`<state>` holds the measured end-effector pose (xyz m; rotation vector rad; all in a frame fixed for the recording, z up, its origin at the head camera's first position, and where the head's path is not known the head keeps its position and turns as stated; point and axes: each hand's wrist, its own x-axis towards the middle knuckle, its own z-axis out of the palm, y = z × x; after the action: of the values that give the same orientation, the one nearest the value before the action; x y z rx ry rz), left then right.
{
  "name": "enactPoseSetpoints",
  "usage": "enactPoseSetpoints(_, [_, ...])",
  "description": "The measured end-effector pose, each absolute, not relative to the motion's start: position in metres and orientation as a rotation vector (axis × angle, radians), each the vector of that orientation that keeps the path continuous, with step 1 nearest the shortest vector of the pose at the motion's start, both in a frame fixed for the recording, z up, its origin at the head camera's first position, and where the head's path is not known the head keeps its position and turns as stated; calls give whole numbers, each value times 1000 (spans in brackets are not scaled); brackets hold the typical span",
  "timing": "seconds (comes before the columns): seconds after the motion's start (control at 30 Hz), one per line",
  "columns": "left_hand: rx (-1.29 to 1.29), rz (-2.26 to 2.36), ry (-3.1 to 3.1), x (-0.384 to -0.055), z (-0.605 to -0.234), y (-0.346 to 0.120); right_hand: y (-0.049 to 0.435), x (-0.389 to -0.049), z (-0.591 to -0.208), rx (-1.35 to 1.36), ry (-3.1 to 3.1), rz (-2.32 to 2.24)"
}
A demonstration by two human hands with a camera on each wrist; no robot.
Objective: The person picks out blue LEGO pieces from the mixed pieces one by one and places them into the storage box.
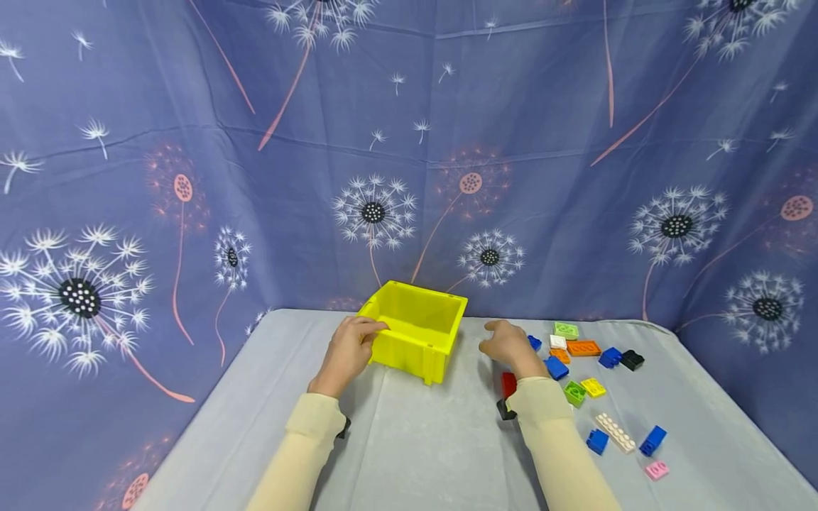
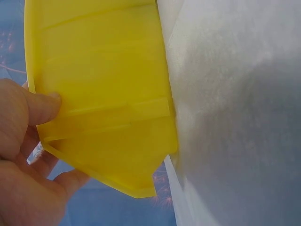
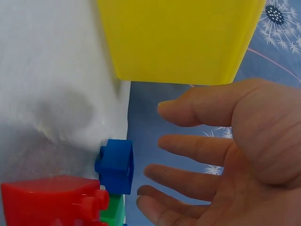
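A yellow plastic bin (image 1: 397, 351) stands at the back middle of the table. My left hand (image 1: 348, 351) grips its left corner, thumb on the outer wall (image 2: 103, 70) and fingers round the rim in the left wrist view. To the right of the bin is my right hand (image 1: 509, 346), holding nothing. In the right wrist view its fingers (image 3: 188, 181) are loosely extended and spread, apart from the bin wall (image 3: 178, 42). A red brick (image 3: 51, 202) and a blue brick (image 3: 116, 165) are the nearest to it there. A green brick shows partly behind the red one.
Several loose building bricks lie scattered over the table's right side, among them an orange brick (image 1: 584, 348), a long white brick (image 1: 615, 433), a pink brick (image 1: 656, 470) and a black brick (image 1: 632, 360). A blue dandelion-print cloth (image 1: 422, 106) hangs behind the grey-white tabletop (image 1: 434, 454).
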<state>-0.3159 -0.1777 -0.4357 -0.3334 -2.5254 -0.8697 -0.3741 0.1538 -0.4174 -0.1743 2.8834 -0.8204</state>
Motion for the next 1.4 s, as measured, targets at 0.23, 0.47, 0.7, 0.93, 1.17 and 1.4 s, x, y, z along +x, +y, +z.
enactPoseSetpoints(0.23, [-339,-870,-2523,-314,-438,-177,154,-374,-424,-194,2874,-787])
enactPoseSetpoints(0.47, [-343,-881,-2529,-313,-440,-176,153,-373,-430,-175,2843,-781])
enactPoseSetpoints(0.7, [-334,-889,-2530,-314,-440,-176,153,-376,-433,-205,2867,-775])
enactPoseSetpoints(0.93, [-343,-867,-2484,-313,-439,-177,151,-379,-432,-227,2891,-730])
enactPoseSetpoints(1.17, [-334,-877,-2496,-314,-438,-177,151,-380,-433,-211,2890,-700])
enactPoseSetpoints(1.4, [-317,-897,-2519,-316,-440,-177,154,-382,-440,-252,2912,-708])
